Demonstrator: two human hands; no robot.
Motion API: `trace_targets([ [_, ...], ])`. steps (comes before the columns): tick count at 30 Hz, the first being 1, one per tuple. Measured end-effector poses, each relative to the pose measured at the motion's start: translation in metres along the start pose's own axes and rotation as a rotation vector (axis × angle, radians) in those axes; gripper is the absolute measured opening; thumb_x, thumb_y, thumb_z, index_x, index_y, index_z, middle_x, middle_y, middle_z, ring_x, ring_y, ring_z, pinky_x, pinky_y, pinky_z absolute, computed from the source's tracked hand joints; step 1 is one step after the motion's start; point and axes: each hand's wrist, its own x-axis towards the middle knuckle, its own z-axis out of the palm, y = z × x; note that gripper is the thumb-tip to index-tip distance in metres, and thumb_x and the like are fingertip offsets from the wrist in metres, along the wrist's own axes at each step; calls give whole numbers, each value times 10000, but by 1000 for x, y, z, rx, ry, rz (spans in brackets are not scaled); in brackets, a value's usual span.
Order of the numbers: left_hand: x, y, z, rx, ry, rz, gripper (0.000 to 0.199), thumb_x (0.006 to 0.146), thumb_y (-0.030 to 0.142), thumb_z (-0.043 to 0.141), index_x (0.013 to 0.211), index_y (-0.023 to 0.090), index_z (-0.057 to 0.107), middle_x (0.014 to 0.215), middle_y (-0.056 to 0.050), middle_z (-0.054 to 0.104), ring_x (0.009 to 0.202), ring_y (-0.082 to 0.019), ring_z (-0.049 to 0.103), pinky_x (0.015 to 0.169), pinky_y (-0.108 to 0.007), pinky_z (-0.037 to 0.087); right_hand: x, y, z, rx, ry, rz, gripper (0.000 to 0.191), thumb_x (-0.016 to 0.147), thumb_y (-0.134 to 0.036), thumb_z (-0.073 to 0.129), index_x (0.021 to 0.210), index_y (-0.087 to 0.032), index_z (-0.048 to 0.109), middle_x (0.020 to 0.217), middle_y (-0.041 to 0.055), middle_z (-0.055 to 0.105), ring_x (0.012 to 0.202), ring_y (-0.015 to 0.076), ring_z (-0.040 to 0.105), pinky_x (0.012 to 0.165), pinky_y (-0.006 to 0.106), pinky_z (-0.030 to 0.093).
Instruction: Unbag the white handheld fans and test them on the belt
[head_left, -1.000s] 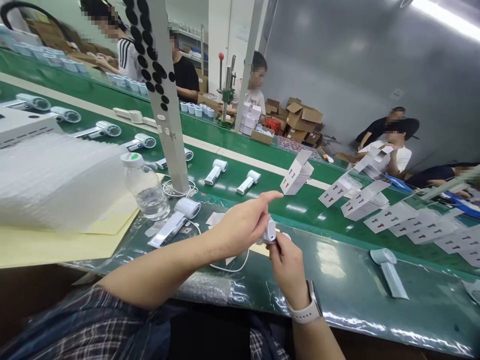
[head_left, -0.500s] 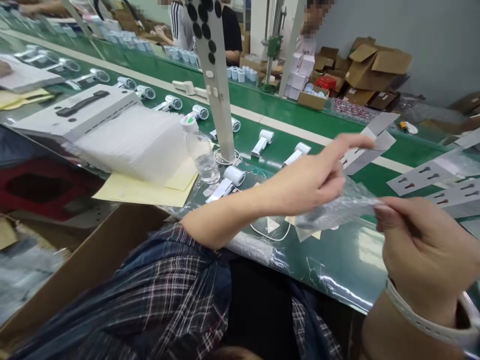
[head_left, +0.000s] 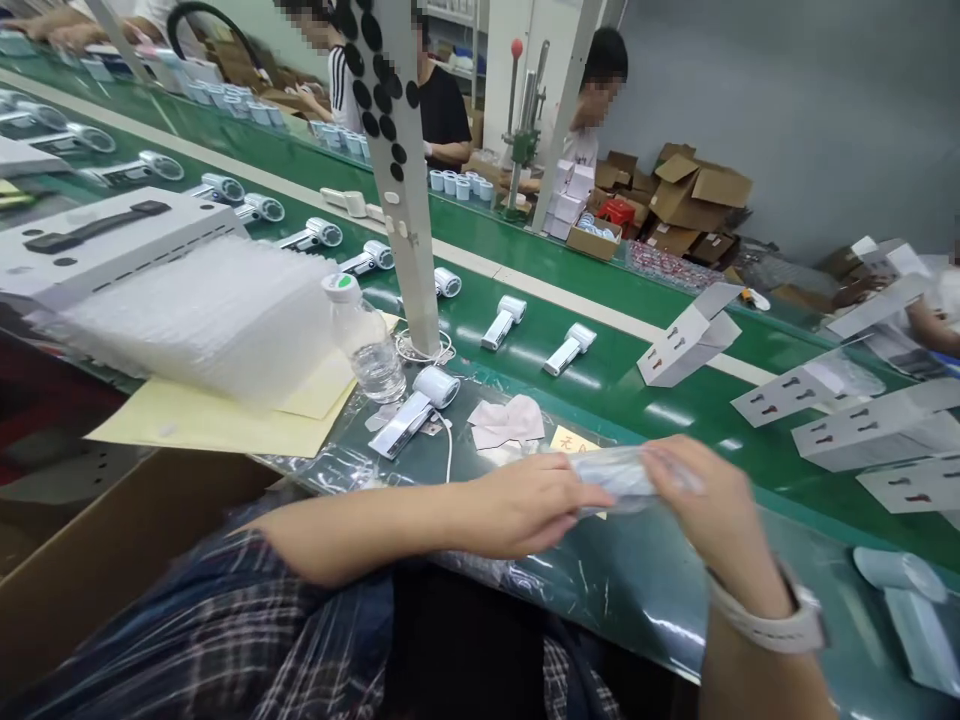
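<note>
My left hand [head_left: 529, 505] and my right hand [head_left: 701, 490] face each other over the green work surface. Between them stretches a crumpled clear plastic bag [head_left: 619, 475], its ends pinched in the fingers of both hands. What the bag contains, if anything, cannot be made out. To the left of my left hand lies a white handheld device [head_left: 409, 420] with a barrel-shaped head and a white cord. Behind that hand is a crumpled pale cloth [head_left: 508, 422], next to a yellow note [head_left: 574, 438] partly covered by the bag.
Left stand a clear bottle [head_left: 371, 350], a stack of white sleeves [head_left: 202, 310] and a white metal case [head_left: 112, 240]. Similar devices [head_left: 504, 322] lie along the green belt [head_left: 465, 375]. Printed white boxes [head_left: 686, 340] stand right; another device [head_left: 911, 610] lies near right. People work opposite.
My right hand has moved left and my left hand has drawn back from beside a white box onto the plastic bag. The view has shifted right, bringing another device in at right.
</note>
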Motion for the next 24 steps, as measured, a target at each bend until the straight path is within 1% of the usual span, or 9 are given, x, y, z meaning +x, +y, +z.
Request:
trace_targets([
  [3, -41, -25, 18, -65, 95, -294, 299, 1008, 151, 470, 1274, 167, 605, 995, -98, 702, 964, -218, 601, 862, -331, 532, 39, 39, -60, -339, 346, 208, 445, 942, -582, 576, 1067, -230, 817, 1107, 128, 794, 1059, 333, 724, 935, 509, 553],
  [5, -53, -39, 28, -117, 102, -427, 247, 985, 132, 486, 1175, 175, 639, 1008, -92, 699, 1008, -226, 599, 899, -339, 526, 71, 71, -95, -490, 452, 321, 481, 898, -554, 634, 1179, -208, 814, 1182, 172, 772, 1132, 371, 703, 989, 540, 517],
  [6, -56, -45, 32, -144, 100, -471, 230, 976, 129, 496, 1141, 182, 648, 1027, -86, 698, 1037, -229, 597, 932, -348, 521, 87, 87, -105, -537, 499, 317, 465, 882, -501, 659, 1182, -182, 816, 1171, 192, 762, 1164, 380, 691, 1027, 547, 500],
  [7, -56, -49, 34, -167, 98, -508, 220, 969, 126, 504, 1118, 189, 653, 1046, -81, 695, 1063, -231, 594, 964, -358, 513, 102, 102, -112, -554, 499, 277, 477, 882, -448, 670, 1237, -157, 800, 1207, 205, 741, 1225, 380, 663, 1069, 542, 483],
  [10, -53, -57, 35, -201, 92, -604, 228, 938, 103, 513, 1089, 193, 658, 1070, -75, 680, 1095, -232, 589, 1003, -374, 501, 135, 137, -106, -558, 635, 186, 467, 870, -317, 638, 1242, -69, 773, 1250, 256, 666, 1295, 386, 606, 1115, 533, 459],
  [12, -52, -60, 35, -222, 57, -645, 231, 912, 87, 521, 1065, 194, 657, 1068, -71, 675, 1095, -231, 591, 1003, -375, 503, 141, 151, -93, -552, 690, 166, 441, 866, -269, 590, 1198, -36, 761, 1241, 284, 633, 1291, 399, 597, 1106, 538, 465],
  [16, -52, -58, 34, -254, 15, -679, 238, 897, 87, 526, 1063, 203, 651, 1095, -69, 670, 1115, -230, 596, 1009, -373, 504, 129, 168, -74, -534, 739, 137, 417, 870, -301, 553, 1149, -52, 738, 1182, 282, 643, 1259, 410, 613, 1077, 530, 493],
  [21, -48, -52, 28, -261, -17, -730, 261, 905, 92, 507, 1097, 204, 644, 1136, -76, 667, 1150, -237, 591, 1015, -379, 503, 116, 183, -65, -525, 720, 146, 430, 925, -412, 511, 1147, -100, 706, 1192, 268, 655, 1226, 385, 631, 1058, 498, 505],
  [24, -48, -52, 28, -263, -31, -736, 268, 907, 96, 506, 1109, 206, 643, 1145, -75, 667, 1162, -238, 586, 1024, -387, 499, 116, 195, -59, -539, 685, 174, 405, 892, -395, 504, 1112, -116, 699, 1150, 257, 664, 1197, 379, 628, 1043, 503, 502],
])
